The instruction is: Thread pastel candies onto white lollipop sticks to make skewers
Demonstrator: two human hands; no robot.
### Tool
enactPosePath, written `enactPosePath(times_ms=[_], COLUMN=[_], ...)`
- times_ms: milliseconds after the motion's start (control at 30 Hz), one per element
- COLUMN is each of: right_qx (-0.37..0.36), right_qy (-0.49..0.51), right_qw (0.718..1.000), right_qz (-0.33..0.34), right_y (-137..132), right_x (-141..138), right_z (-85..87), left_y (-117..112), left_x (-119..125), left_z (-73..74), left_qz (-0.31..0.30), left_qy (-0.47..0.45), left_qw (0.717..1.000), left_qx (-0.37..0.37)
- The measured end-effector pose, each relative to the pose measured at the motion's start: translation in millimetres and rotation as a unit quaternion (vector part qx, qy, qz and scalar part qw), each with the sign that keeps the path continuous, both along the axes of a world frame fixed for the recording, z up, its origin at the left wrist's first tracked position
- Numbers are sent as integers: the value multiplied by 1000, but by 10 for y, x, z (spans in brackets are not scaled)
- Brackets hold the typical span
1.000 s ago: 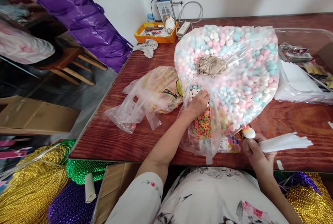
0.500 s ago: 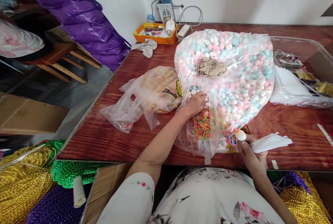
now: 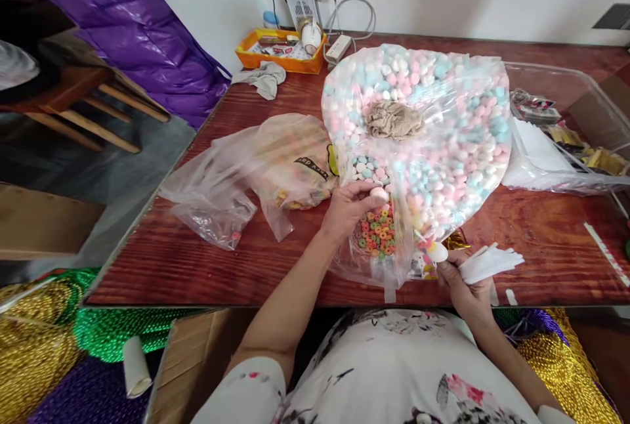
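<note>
My left hand (image 3: 347, 209) pinches a small pale round piece (image 3: 378, 193) between thumb and fingertips. Just below it lie small coloured rings (image 3: 378, 232) in an open clear bag, with pastel round pieces (image 3: 367, 169) behind them. My right hand (image 3: 465, 286) is closed on a fanned bundle of white strips (image 3: 492, 262). Its thumb and finger also hold a white oval piece (image 3: 437, 251) with a red and yellow end. Beside both hands sits a large clear bag of pink, blue and white round pieces (image 3: 457, 122), a crumpled beige cloth (image 3: 394, 119) on top.
Left of the big bag lies another clear bag with yellowish contents (image 3: 290, 161). An orange tray (image 3: 310, 64) and a power strip (image 3: 338, 48) stand at the back. A clear plastic bin (image 3: 585, 178) is on the right. Gold bead strands (image 3: 39, 339) hang beyond the table's left edge.
My left hand has come up and back from the pastel pieces, now with a small pale piece in its fingertips. My right hand, still holding the strips and oval piece, has shifted slightly left.
</note>
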State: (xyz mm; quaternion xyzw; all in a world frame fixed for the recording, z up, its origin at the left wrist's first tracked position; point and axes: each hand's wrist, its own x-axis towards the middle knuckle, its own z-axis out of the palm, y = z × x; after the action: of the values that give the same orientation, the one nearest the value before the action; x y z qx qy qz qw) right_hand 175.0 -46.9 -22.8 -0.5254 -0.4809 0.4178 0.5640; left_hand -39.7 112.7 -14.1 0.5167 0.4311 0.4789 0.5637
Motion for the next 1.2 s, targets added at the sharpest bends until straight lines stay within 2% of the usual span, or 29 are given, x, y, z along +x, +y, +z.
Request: enactPosePath(times_ms=[100, 233, 333, 467, 600, 733, 900, 1067, 1200], right_qx=[14, 28, 28, 21, 14, 14, -14, -31, -70], right_qy=[-37, -85, -103, -99, -86, -71, -20, 20, 66], right_qw=[999, 994, 993, 993, 995, 997, 999, 999, 993], right_qz=[32, 56, 49, 57, 55, 40, 26, 21, 63], right_y=[80, 130, 110, 75, 58, 24, 33, 133, 207], right_x=[-140, -247, -232, -213, -263, -329, -360, -445, -550], right_z=[36, -19, -61, -4, 56, 15, -14, 28, 66], left_y=[-403, -661, -719, -758, -766, -773, -826, -828, -841], left_x=[-3, 60, 76, 84, 109, 124, 111, 77, 26], left_z=[48, 48, -13, -80, -49, 22, 38, 10, 0], left_qz=[30, 84, 99, 123, 150, 165, 143, 140, 97], left_qy=[-136, -185, -159, -71, 30, 77, 114, 86, 110], left_qw=[988, 979, 982, 981, 963, 939, 923, 924, 920], left_qx=[-60, -30, 20, 131, 222, 292, 339, 346, 363])
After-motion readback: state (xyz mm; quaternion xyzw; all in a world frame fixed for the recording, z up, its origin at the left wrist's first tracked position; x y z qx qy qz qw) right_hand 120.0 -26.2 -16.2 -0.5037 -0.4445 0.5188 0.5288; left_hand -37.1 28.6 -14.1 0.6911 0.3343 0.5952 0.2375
